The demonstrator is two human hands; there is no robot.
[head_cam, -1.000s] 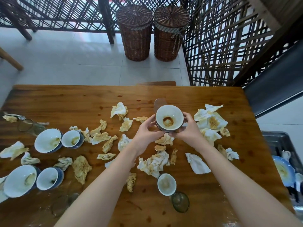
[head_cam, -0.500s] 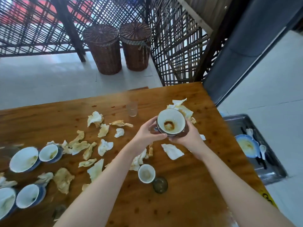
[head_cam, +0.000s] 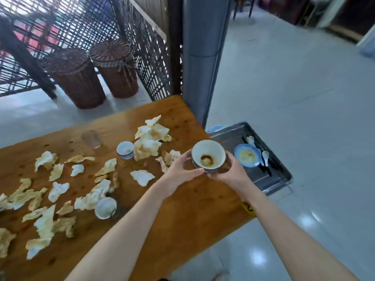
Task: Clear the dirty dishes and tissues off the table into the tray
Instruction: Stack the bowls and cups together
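— Where is the bowl (head_cam: 208,156) right now?

— Centre-right of the frame, held upright in the air over the right-hand edge of the wooden surface (head_cam: 192,209). It is just left of the tray (head_cam: 227,134). It is white inside, with a brown smear at the bottom.

— Who has hold of it?

— Both hands. The left hand (head_cam: 180,169) grips its left side, thumb curled along the near rim. The right hand (head_cam: 229,173) cups the right side and underside, fingers (head_cam: 230,159) wrapped round the dark outer wall.

— And the tray?

— A metal one, down on the pale floor (head_cam: 304,98) beside the surface, at the right of the frame. In it sits a blue bowl (head_cam: 247,158) with yellowish residue. Just right of that are two white spoons (head_cam: 265,157) and some dark sticks, perhaps chopsticks; I cannot tell for sure.

— What remains on the wood?

— Crumpled, stained tissues (head_cam: 150,138) are scattered from the middle of the frame to its left edge. Among them are two small dishes (head_cam: 125,148), one near the centre and one lower down. There is also a blurred glass (head_cam: 91,138) toward the far edge.

— Anything behind?

— Two wicker baskets (head_cam: 75,78) stand on the floor at upper left, against a dark lattice screen.
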